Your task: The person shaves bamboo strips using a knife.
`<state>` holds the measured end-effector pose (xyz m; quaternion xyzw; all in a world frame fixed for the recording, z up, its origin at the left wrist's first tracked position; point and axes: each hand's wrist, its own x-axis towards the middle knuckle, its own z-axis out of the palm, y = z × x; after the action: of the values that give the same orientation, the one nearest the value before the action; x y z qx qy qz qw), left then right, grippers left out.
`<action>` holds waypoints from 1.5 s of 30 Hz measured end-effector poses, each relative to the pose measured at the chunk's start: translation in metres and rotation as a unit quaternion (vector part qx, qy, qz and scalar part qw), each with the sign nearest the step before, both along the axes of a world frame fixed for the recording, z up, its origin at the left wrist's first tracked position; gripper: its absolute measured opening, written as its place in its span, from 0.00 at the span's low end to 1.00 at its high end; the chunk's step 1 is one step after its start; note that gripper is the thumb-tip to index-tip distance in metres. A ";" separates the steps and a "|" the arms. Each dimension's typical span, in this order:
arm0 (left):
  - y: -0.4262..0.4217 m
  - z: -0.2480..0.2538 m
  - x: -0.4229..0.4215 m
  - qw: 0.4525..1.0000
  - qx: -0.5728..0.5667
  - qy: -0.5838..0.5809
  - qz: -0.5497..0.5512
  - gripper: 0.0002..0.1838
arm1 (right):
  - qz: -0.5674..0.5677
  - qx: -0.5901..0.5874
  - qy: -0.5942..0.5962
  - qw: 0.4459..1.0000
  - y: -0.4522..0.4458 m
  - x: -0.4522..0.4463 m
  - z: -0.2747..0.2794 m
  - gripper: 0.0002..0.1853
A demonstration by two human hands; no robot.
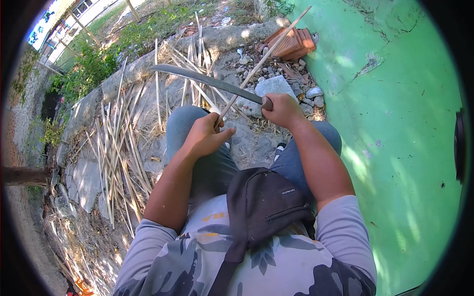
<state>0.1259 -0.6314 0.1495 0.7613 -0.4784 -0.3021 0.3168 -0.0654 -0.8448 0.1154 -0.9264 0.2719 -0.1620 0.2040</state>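
My right hand [281,111] is closed round the handle of a machete [210,80], whose long curved blade points to the upper left. In my left hand [205,135] is the near end of a long thin bamboo strip [266,56], which slants up and away to the right. The blade crosses the strip a short way beyond my left hand; whether the two touch I cannot tell. Both hands are above my bent knees. The left thumb is stretched out, while the other fingers curl round the strip.
A heap of split strips [121,158] lies on the stone ground at left, with more strips [195,74] ahead. Beyond my right hand are a pale stone block [276,87], rubble and stacked clay tiles [291,44]. A green wall [395,123] stands close on my right.
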 end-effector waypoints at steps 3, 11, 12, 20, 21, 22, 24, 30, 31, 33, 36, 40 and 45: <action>-0.002 0.002 -0.002 1.000 0.020 -0.014 0.003 0.24 | 0.029 -0.030 0.027 0.999 0.013 -0.002 0.008 0.11; 0.001 0.009 -0.007 0.998 0.026 -0.055 -0.015 0.25 | -0.082 0.067 -0.002 0.994 -0.026 -0.004 -0.010 0.12; 0.001 0.011 -0.007 0.998 0.031 -0.059 -0.019 0.25 | -0.082 0.066 -0.004 0.994 -0.023 -0.005 -0.004 0.12; -0.001 0.006 -0.009 0.997 0.025 -0.064 -0.020 0.24 | 0.039 -0.019 0.075 0.996 0.013 -0.003 0.007 0.10; 0.001 0.005 -0.010 0.996 0.026 -0.076 -0.026 0.24 | 0.027 0.003 0.070 0.997 0.008 0.000 0.002 0.09; 0.002 0.005 -0.010 0.997 0.027 -0.067 -0.022 0.24 | 0.013 0.022 0.063 0.998 0.003 0.001 -0.002 0.09; 0.001 0.004 -0.008 0.998 0.025 -0.049 -0.010 0.24 | -0.010 0.062 0.028 0.998 -0.001 0.003 -0.006 0.09; 0.001 0.006 -0.006 1.000 0.025 -0.011 -0.003 0.24 | 0.031 0.027 0.023 0.999 0.012 0.006 0.002 0.10; 0.001 0.007 -0.007 0.999 0.032 -0.016 -0.010 0.24 | 0.042 0.008 0.039 0.998 0.015 0.005 0.003 0.11; 0.001 0.009 -0.007 0.998 0.043 -0.027 -0.023 0.25 | 0.001 0.028 0.049 0.998 0.004 0.005 0.000 0.10; -0.001 0.005 -0.004 0.998 0.038 -0.040 -0.024 0.24 | -0.037 0.070 0.009 0.997 -0.005 0.003 -0.004 0.10; 0.000 0.008 -0.003 0.999 0.039 -0.027 -0.021 0.24 | -0.006 0.083 -0.020 0.996 0.000 0.005 -0.001 0.08; 0.002 0.012 -0.007 0.996 0.039 -0.059 -0.050 0.23 | 0.030 0.023 0.058 0.998 0.003 0.005 0.000 0.09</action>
<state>0.1191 -0.6295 0.1615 0.7646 -0.5213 -0.2908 0.2430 -0.0606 -0.8421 0.1153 -0.9371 0.2590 -0.0961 0.2136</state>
